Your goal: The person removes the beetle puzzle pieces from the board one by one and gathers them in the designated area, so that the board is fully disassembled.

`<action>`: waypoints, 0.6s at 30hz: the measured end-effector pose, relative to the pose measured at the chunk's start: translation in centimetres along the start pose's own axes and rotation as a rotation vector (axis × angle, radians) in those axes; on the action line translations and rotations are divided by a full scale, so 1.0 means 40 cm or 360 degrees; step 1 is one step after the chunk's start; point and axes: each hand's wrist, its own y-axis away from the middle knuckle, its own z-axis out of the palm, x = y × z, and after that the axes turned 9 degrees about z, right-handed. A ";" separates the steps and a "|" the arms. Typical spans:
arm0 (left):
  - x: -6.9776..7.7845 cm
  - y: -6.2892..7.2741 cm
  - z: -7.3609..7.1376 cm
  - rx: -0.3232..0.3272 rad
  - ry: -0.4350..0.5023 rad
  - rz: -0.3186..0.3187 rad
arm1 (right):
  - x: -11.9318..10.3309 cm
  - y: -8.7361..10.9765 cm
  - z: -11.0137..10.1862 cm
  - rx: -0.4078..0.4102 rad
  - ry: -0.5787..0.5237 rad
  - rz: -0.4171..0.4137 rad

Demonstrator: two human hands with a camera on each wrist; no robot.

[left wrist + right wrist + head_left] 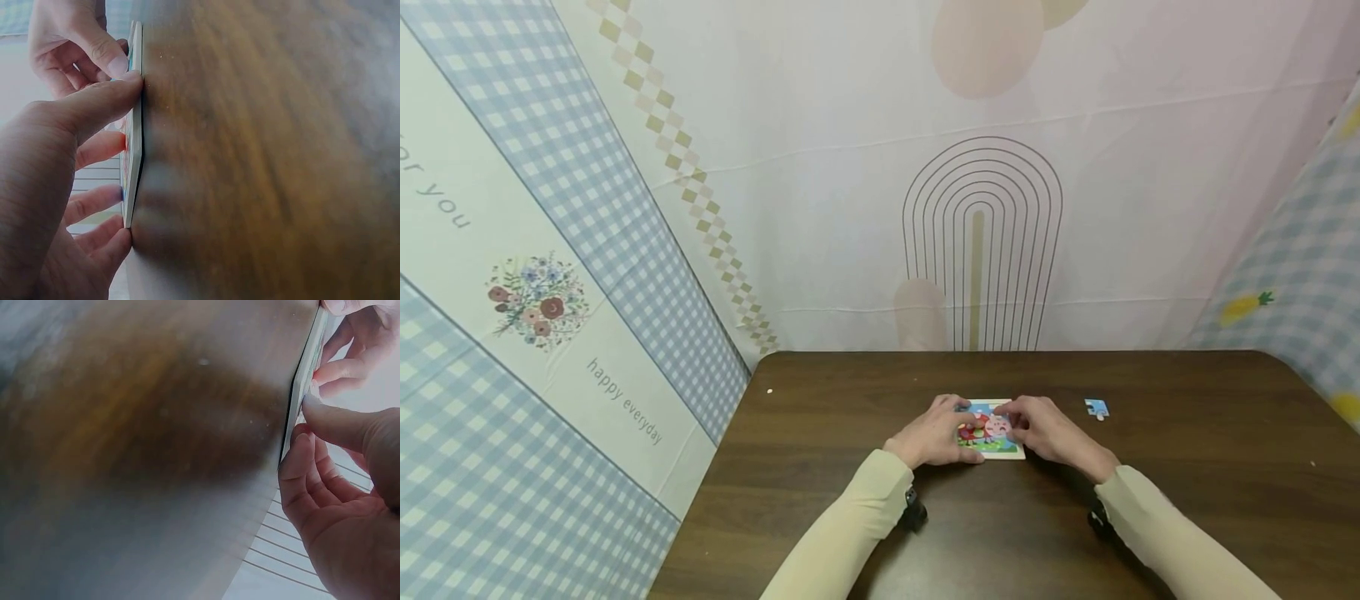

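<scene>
A small framed jigsaw puzzle (992, 454) with a pink pig picture lies flat on the brown table. My left hand (934, 435) spans its left side, the thumb on the near edge and the fingers reaching over the picture and to the far edge. At the right side, my right hand (1051, 429) holds the puzzle with its fingers curled, the thumb touching near the rim in the right wrist view. Whether a loose piece sits under the right fingers is hidden. One blue puzzle piece (1096, 407) lies apart on the table, beyond the right hand.
The brown wooden table (820, 467) ends at a patterned cloth backdrop (835, 250). A blue checked cloth (535, 433) hangs along the left side. Small pale specks lie on the tabletop, one near the far left corner.
</scene>
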 end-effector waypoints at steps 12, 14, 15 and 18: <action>0.000 -0.001 0.000 0.0010 0.0030 -0.0017 | -0.002 0.000 -0.002 -0.0002 -0.0043 0.0052; -0.001 -0.002 0.001 0.0009 0.0024 -0.0015 | -0.004 0.000 -0.004 -0.0008 -0.0036 0.0063; -0.001 -0.002 0.001 0.0011 0.0021 -0.0014 | -0.004 0.000 -0.005 -0.0010 -0.0032 0.0064; -0.002 -0.002 0.002 0.0014 0.0015 -0.0009 | -0.004 0.000 -0.006 -0.0012 -0.0024 0.0065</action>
